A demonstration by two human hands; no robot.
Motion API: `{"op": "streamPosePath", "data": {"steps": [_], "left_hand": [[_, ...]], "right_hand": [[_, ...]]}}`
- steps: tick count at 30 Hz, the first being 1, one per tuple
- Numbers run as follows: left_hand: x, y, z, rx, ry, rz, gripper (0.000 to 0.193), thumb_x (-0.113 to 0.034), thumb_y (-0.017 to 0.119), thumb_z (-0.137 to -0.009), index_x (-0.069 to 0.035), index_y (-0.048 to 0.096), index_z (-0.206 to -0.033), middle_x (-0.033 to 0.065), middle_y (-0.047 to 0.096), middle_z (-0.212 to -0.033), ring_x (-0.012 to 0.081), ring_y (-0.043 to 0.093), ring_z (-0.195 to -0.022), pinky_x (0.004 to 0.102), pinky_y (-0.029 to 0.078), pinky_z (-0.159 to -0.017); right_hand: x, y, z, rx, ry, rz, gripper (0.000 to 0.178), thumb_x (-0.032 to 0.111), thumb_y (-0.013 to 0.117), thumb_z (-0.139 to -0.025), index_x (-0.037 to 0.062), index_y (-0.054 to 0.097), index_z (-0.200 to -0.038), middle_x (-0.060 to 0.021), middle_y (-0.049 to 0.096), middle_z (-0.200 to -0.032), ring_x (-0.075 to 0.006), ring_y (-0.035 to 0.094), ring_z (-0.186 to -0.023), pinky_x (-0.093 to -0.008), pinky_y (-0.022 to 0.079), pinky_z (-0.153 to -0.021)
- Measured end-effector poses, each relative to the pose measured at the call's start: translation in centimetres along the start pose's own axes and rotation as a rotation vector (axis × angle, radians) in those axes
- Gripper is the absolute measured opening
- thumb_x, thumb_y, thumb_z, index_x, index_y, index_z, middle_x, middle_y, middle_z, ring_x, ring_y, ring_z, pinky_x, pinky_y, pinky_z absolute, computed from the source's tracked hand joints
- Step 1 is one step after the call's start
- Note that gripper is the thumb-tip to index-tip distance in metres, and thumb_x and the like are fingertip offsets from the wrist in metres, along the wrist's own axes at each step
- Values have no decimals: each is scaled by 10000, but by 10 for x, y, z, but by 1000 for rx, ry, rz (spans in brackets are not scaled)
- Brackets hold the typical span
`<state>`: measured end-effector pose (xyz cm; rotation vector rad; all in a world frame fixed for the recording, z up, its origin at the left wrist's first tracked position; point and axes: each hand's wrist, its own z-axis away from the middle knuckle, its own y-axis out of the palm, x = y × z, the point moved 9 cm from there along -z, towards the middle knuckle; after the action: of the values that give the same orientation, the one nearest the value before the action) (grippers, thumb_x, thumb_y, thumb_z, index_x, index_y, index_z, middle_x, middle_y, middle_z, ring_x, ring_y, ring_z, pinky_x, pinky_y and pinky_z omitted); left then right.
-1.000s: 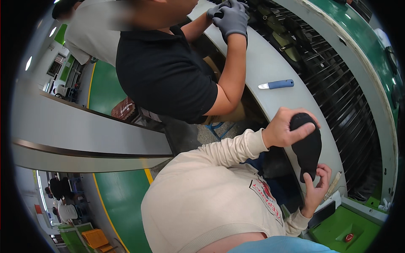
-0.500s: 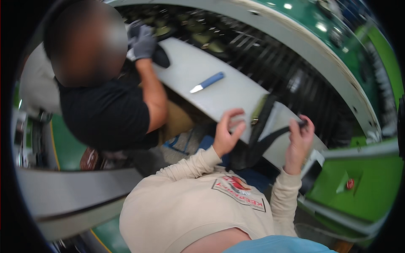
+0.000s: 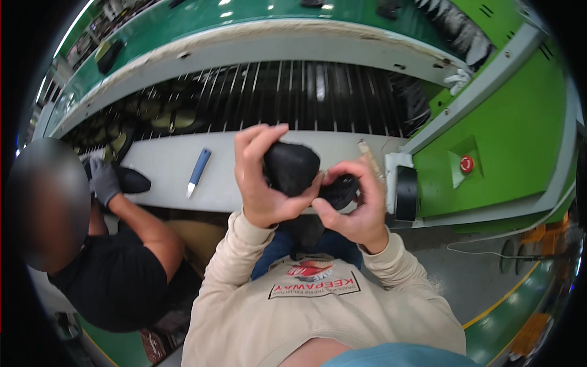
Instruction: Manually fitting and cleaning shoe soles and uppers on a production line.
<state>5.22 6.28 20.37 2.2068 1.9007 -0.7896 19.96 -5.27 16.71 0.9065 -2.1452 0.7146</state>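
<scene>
A black shoe part [image 3: 292, 166] of soft dark material sits between both my hands, in front of my chest. My left hand [image 3: 262, 183] wraps its left side, fingers curled over the top. My right hand [image 3: 356, 205] grips the darker end [image 3: 340, 188] from the right, thumb pressing in. Both hands hover just above the near edge of the pale grey worktop [image 3: 165, 166].
A blue-handled knife [image 3: 198, 172] lies on the worktop to the left. A co-worker's grey-gloved hand [image 3: 104, 180] presses a black shoe piece [image 3: 129, 180]. Behind runs a rod conveyor [image 3: 293, 95] carrying shoe parts. A roll of black tape [image 3: 406, 192] and a red button [image 3: 466, 163] are at right.
The view has swung to face the conveyor. My hands have come together, bunching the black piece that was stretched out between them half a second ago.
</scene>
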Motion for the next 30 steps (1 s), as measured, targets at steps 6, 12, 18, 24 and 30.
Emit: {"op": "streamPosePath", "data": {"steps": [6, 12, 18, 24, 30], "left_hand": [[20, 3, 15, -1, -96, -63, 855, -66, 877, -638, -30, 520, -1415, 162, 547, -1223, 286, 555, -1073, 407, 470, -988], [21, 0, 19, 15, -123, -68, 852, -105, 937, -641, -61, 538, -1392, 197, 558, -1234, 350, 589, -1077, 449, 520, -937], [25, -3, 22, 11, -129, -56, 852, -112, 935, -634, -61, 543, -1389, 187, 574, -1253, 341, 599, -1098, 444, 529, -947], [31, -6, 16, 8, -155, -15, 818, -226, 940, -692, -30, 550, -1384, 175, 581, -1235, 317, 610, -1057, 429, 520, -946], [74, -19, 22, -91, -243, 101, 620, -512, 281, -1183, -10, 554, -1424, 88, 545, -1229, 184, 538, -1087, 324, 442, -1006]], "right_hand": [[-23, 7, 6, 6, 96, -103, 403, 141, 911, -783, 36, 683, -1098, -69, 704, -990, -172, 652, -859, -293, 517, -725], [-16, 12, -1, -21, -4, 11, 246, 113, 865, -794, 38, 679, -938, -76, 699, -841, -181, 630, -740, -307, 503, -654], [-10, 16, -5, -73, -94, 44, 191, 32, 806, -839, 42, 625, -776, -71, 622, -728, -198, 574, -628, -332, 439, -574], [-10, 21, -9, -92, -113, 123, 235, -7, 774, -866, 28, 584, -731, -90, 601, -711, -218, 565, -597, -358, 409, -549], [-7, 39, -14, -65, 53, -70, 722, 270, 1015, -720, 50, 636, -1293, -45, 740, -996, -147, 624, -723, -280, 465, -597]]}}
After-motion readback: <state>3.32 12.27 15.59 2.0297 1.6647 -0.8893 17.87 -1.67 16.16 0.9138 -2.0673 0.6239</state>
